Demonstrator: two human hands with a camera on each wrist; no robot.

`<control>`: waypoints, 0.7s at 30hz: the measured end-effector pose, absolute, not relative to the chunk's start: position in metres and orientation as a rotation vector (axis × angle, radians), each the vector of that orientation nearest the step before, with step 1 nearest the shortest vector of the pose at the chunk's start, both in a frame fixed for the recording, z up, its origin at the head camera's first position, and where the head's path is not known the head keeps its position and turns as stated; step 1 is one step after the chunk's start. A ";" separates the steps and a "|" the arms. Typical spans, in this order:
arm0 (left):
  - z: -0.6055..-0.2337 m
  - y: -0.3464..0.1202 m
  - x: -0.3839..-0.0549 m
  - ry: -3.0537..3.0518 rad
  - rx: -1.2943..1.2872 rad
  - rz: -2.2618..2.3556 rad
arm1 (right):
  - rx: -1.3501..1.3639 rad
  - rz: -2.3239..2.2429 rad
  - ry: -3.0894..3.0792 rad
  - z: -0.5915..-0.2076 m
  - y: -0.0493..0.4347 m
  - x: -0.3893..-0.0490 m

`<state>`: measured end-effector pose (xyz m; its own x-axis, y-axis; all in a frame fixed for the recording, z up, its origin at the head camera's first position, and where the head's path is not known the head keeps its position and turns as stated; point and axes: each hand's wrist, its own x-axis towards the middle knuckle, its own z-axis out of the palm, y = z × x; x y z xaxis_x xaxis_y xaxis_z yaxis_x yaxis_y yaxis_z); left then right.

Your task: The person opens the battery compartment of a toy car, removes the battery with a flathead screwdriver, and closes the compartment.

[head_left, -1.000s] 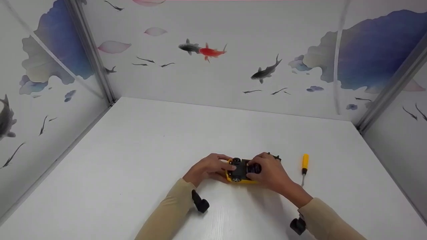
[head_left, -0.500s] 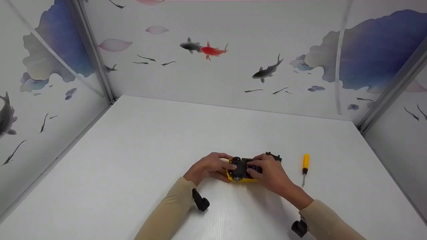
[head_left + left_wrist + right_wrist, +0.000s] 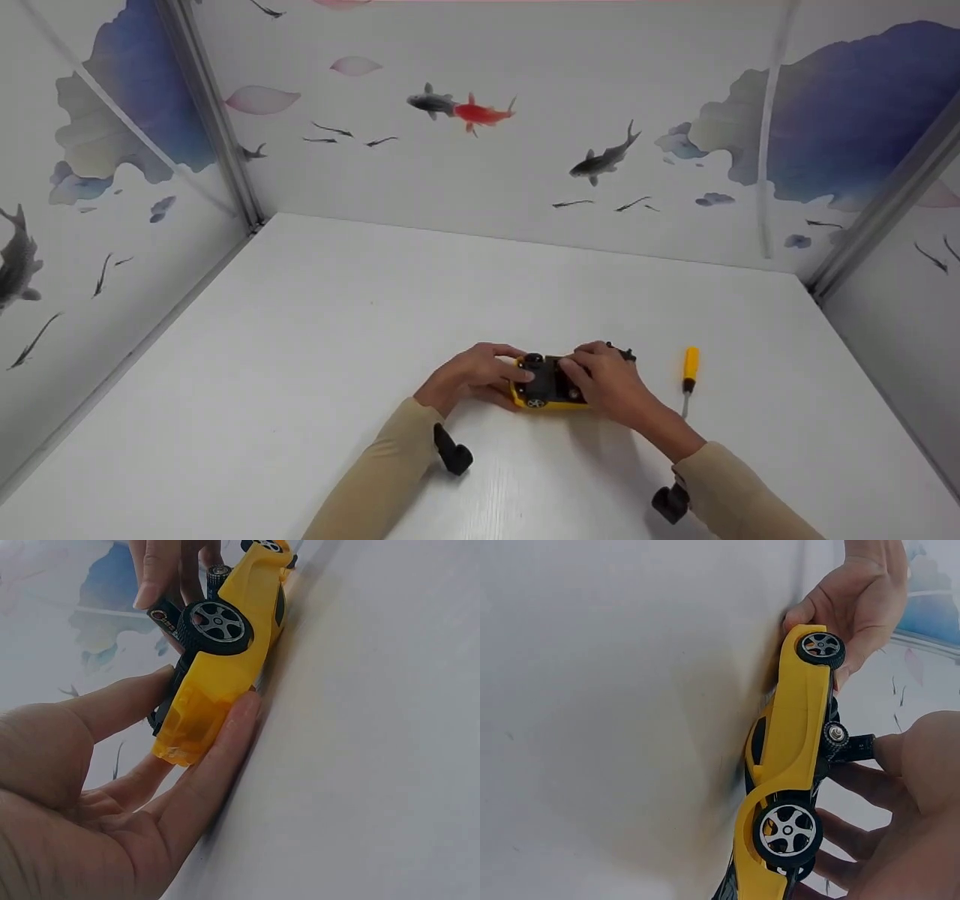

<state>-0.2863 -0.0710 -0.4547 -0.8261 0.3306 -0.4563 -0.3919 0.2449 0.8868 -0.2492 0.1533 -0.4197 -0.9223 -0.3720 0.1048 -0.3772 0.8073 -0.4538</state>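
A yellow toy car (image 3: pixel 555 406) lies upside down on the white table, its black underside (image 3: pixel 538 384) facing up. My left hand (image 3: pixel 480 369) grips its left end, thumb on the underside and fingers along the yellow body. My right hand (image 3: pixel 609 381) reaches over the right half of the underside. Its thumb meets the end of a short black piece (image 3: pixel 857 748) that stands out from the underside, beside a toothed wheel with a screw (image 3: pixel 836 733). In the left wrist view the black piece (image 3: pixel 165 619) shows small printed marks; its exact kind is unclear.
A screwdriver (image 3: pixel 690 366) with a yellow handle lies right of the car, blade towards me. A black part (image 3: pixel 628 354) juts out behind my right hand. White patterned walls (image 3: pixel 510 172) enclose the table (image 3: pixel 360 285) at the back and sides.
My right thumb and fingers have shifted over the underside, and the dark piece between them shows less now. My left hand keeps its grip on the car. The view has drifted slightly.
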 end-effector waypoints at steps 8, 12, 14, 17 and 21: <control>-0.454 -0.071 -0.286 1.916 -0.057 1.669 | 0.681 0.686 -3.014 -0.418 0.156 -0.250; -0.453 -0.071 -0.286 1.928 -0.054 1.660 | 0.695 0.678 -3.023 -0.417 0.156 -0.249; -0.453 -0.071 -0.285 1.930 -0.060 1.653 | 0.699 0.680 -3.027 -0.417 0.156 -0.248; -0.453 -0.070 -0.284 1.933 -0.069 1.648 | 0.708 0.685 -3.035 -0.417 0.157 -0.247; -0.453 -0.070 -0.284 1.908 -0.076 1.678 | 0.718 0.707 -3.043 -0.416 0.158 -0.245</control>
<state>-0.2836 -0.0699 -0.4528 -0.8240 0.3315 -0.4595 -0.4133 0.2033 0.8876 -0.2447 0.1581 -0.4158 -0.8976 -0.4391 0.0379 -0.4108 0.8024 -0.4329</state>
